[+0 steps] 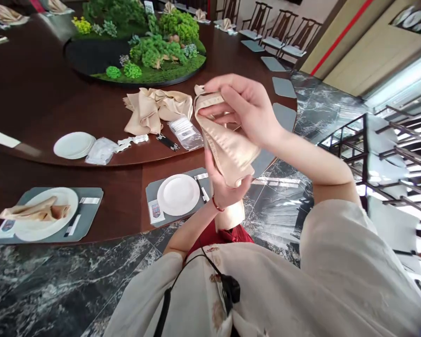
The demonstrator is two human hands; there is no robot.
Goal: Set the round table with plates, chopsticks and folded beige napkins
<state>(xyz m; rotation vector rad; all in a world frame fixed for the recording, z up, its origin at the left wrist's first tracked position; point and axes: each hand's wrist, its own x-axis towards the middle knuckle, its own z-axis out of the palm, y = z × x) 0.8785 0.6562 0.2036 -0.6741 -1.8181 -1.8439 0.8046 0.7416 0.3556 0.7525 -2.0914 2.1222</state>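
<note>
A champagne-coloured cloth napkin (228, 147), folded into a narrow pleated wedge, is held up in front of my chest beyond the table's edge. My right hand (247, 105) grips its upper end, with fingers tucked into the fold and the thumb pressing from above. From below, my left hand (228, 189), a red band on its wrist, closes round the lower end; some of its fingers are hidden behind the cloth. Under my forearm lies a white plate (178, 194) on a grey placemat (150, 194). More loose napkins (154, 110) lie crumpled on the round table.
Stacked white plates (73, 144), a clear plastic bag (101, 150) and a packet of white-wrapped items (185, 132) lie near the turntable's rim. Leftward, a folded napkin (38, 210) rests on another plate. Greenery (154, 49) fills the centre; chairs (389, 154) stand at right.
</note>
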